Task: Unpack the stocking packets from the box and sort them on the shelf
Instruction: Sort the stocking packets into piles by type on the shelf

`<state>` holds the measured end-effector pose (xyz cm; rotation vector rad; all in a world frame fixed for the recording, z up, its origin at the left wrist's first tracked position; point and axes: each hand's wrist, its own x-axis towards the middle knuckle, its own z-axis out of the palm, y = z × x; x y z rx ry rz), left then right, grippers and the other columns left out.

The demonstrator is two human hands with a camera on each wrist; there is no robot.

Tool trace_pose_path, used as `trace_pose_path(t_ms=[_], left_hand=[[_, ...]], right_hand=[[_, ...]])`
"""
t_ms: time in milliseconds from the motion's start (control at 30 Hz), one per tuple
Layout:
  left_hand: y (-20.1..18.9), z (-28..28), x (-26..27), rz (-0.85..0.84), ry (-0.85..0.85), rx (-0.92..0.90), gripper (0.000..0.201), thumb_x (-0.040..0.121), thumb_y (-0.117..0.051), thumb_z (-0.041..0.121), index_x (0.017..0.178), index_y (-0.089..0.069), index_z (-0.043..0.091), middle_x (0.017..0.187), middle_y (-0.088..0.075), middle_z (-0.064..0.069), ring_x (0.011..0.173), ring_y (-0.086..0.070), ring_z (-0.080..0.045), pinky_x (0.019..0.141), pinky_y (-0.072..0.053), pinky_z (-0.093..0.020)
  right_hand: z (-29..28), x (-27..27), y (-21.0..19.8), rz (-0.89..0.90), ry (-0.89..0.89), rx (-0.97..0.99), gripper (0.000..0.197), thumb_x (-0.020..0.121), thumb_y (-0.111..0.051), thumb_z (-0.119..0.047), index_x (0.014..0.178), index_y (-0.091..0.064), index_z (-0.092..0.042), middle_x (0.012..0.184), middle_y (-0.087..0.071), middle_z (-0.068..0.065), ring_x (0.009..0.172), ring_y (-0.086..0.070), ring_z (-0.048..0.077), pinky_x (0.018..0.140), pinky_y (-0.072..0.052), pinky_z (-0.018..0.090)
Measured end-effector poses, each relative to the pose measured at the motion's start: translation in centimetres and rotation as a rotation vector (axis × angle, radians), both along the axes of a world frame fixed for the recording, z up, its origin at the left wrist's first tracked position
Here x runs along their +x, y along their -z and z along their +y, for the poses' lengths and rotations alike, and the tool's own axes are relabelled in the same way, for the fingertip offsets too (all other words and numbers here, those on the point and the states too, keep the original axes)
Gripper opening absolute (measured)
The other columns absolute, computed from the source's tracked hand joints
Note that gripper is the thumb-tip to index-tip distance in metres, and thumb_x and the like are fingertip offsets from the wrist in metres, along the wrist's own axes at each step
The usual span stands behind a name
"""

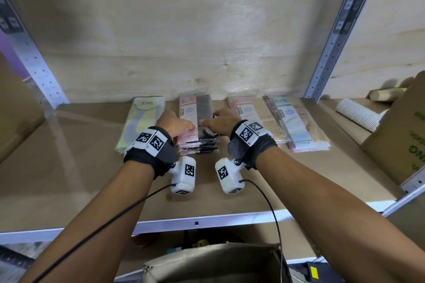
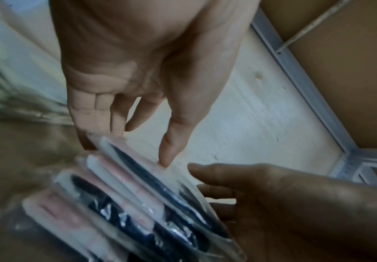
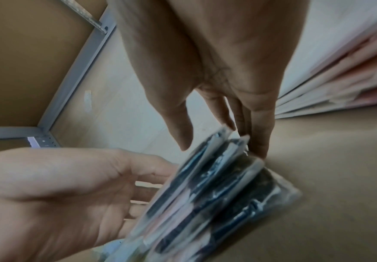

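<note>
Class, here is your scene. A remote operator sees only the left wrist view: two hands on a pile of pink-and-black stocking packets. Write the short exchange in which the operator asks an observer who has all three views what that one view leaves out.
Operator: How many piles are on the shelf?
Observer: Four in a row on the shelf in the head view: a green pile, your pink-and-black pile, a pink-and-beige pile and a blue-topped pile.
Operator: Anything further right?
Observer: Yes, past the metal upright there is a white ribbed roll beside a cardboard box.
</note>
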<state>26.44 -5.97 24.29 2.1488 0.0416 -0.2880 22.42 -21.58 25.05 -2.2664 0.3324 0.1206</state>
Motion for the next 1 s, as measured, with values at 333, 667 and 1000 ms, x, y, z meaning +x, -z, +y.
trace_pose_path(t_ms=[333,667,1000], left_hand=[[-5.4,-4.2,-3.9,-0.496,0.002,0.153,0.057,0.089,-0.065,0.028,0.142,-0.05,0.012,0.145,-0.051,-0.011,0.134,-0.046,-0.029,0.11,-0.039,-0.037],[-3.7,-14.5,-5.8,-0.024,0.232,0.057,0.064,0.089,-0.067,0.029,0.146,-0.044,0.008,0.143,-0.056,-0.011,0.124,-0.057,-0.028,0.101,-0.052,-0.039],[-1.6,-16.4,-5.5,0.049,0.169,0.096,0.05,0.098,-0.058,0.033,0.136,-0.054,0.001,0.131,-0.061,-0.015,0.11,-0.062,-0.032,0.083,-0.053,-0.034]], right_hand=[[-7.4,-4.0,-3.3,-0.403,0.125,0.123,0.037,0.088,-0.068,-0.029,0.123,-0.066,-0.018,0.123,-0.068,0.003,0.113,-0.064,0.019,0.104,-0.049,0.041],[-15.6,-6.9,-0.8,-0.161,0.224,-0.071,0.037,0.089,-0.066,-0.023,0.124,-0.065,-0.011,0.113,-0.065,0.003,0.097,-0.059,0.018,0.087,-0.043,0.026],[-16.0,-6.5,0.7,-0.065,0.188,0.046,0.037,0.088,-0.064,-0.025,0.114,-0.066,0.002,0.111,-0.067,0.016,0.103,-0.064,0.031,0.092,-0.051,0.038]])
